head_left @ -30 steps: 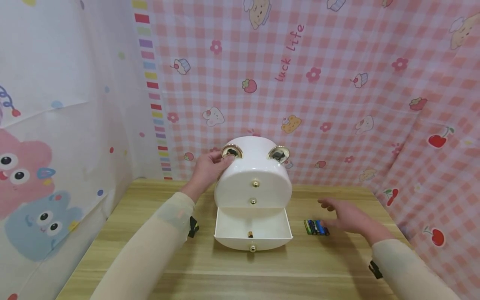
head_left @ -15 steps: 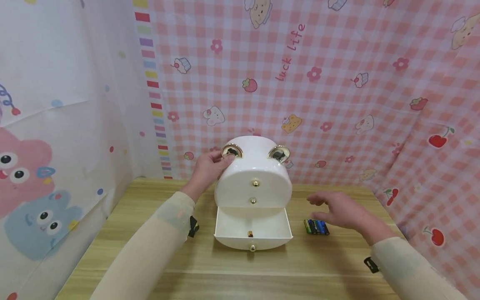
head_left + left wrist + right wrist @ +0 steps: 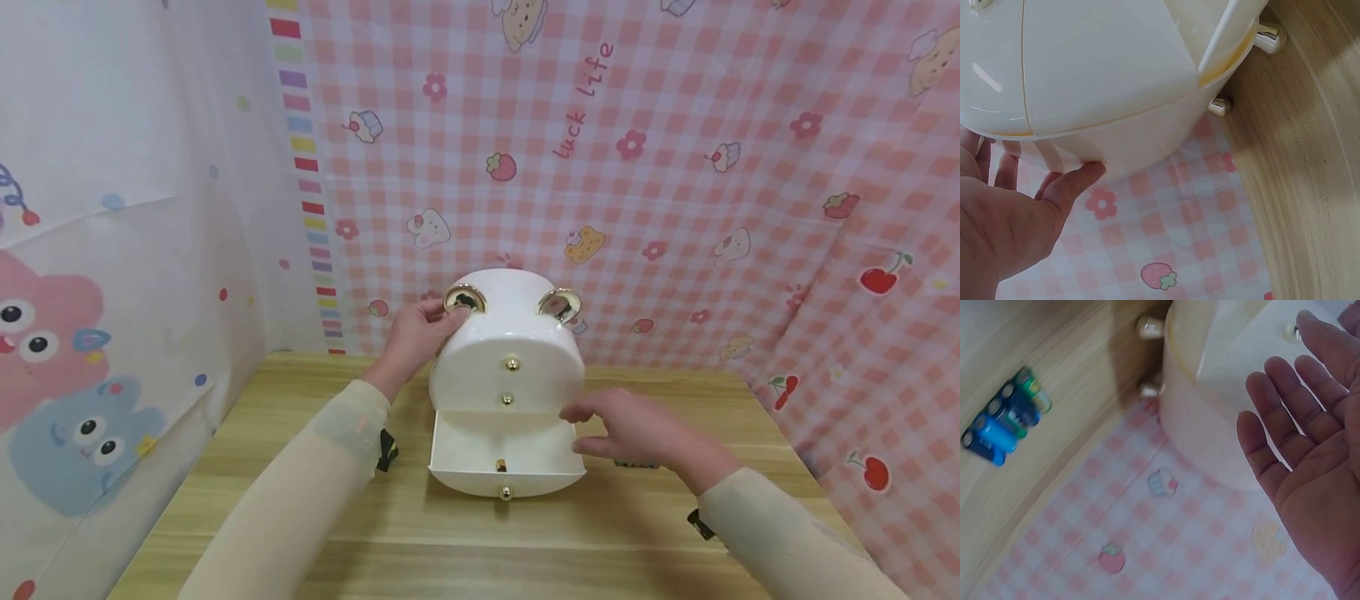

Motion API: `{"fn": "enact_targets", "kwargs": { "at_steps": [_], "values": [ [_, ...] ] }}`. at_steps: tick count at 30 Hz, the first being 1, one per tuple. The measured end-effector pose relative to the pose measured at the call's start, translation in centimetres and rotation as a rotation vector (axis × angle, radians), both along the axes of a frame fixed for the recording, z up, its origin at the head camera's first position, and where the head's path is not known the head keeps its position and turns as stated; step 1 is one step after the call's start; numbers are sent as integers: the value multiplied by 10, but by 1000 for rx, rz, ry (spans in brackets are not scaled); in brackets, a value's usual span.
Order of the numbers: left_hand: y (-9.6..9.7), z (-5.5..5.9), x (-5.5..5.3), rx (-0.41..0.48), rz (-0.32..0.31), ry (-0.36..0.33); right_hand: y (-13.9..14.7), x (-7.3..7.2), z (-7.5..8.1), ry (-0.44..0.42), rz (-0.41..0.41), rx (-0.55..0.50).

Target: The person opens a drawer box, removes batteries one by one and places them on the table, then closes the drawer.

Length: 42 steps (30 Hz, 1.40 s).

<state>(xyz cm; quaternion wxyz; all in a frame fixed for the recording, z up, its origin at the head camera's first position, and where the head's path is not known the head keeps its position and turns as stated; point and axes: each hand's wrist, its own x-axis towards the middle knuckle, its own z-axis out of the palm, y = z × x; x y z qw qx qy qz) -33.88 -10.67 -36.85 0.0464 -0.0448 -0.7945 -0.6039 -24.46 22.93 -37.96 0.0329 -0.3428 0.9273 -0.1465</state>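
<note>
A white drawer box [image 3: 465,375] with two gold-rimmed ears stands on the table. Its bottom drawer [image 3: 465,450] is pulled out, and a small gold-and-dark piece [image 3: 501,466] lies inside near the front. My left hand [image 3: 417,337] rests against the box's side by the left ear; in the left wrist view its thumb presses the glossy wall. Over the drawer's right edge hovers my right hand [image 3: 630,427], fingers spread and holding nothing. Several batteries [image 3: 997,432] lie side by side right of the box, mostly covered by the right hand in the head view.
Gold knobs [image 3: 512,365] mark the two closed upper drawers. Short shiny feet [image 3: 1219,106] lift the box off the wooden table [image 3: 420,550]. A pink checked cloth [image 3: 675,192] hangs close behind the box, and a white printed cloth [image 3: 225,208] hangs on the left.
My right hand has moved left from beside the batteries to the drawer's right edge, covering most of the batteries in the head view. The left hand stays on the box.
</note>
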Motion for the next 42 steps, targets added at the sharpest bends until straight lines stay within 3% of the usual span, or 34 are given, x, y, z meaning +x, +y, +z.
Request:
{"fn": "enact_targets", "kwargs": {
  "at_steps": [6, 18, 21, 26, 28, 34, 42],
  "values": [
    [0, 0, -1, 6, -4, 10, -22, -5, -7, -6, 68, 24],
    [-1, -1, -3, 10, -1, 22, -73, -30, -33, 59, 299, 69],
    [-1, -1, -3, 12, -7, 23, -83, -34, -41, 1, 282, 87],
    [0, 0, -2, 9, -10, 22, -95, -37, -55, -116, 160, 120],
    [0, 0, -2, 12, -10, 23, -96, -37, -60, -125, 136, 126],
    [0, -1, -1, 14, -5, 32, -98, -40, -70, -50, 221, 117],
    [1, -1, 0, 3, 2, 45, -108, -43, -74, -72, 278, 129]
  ]
}}
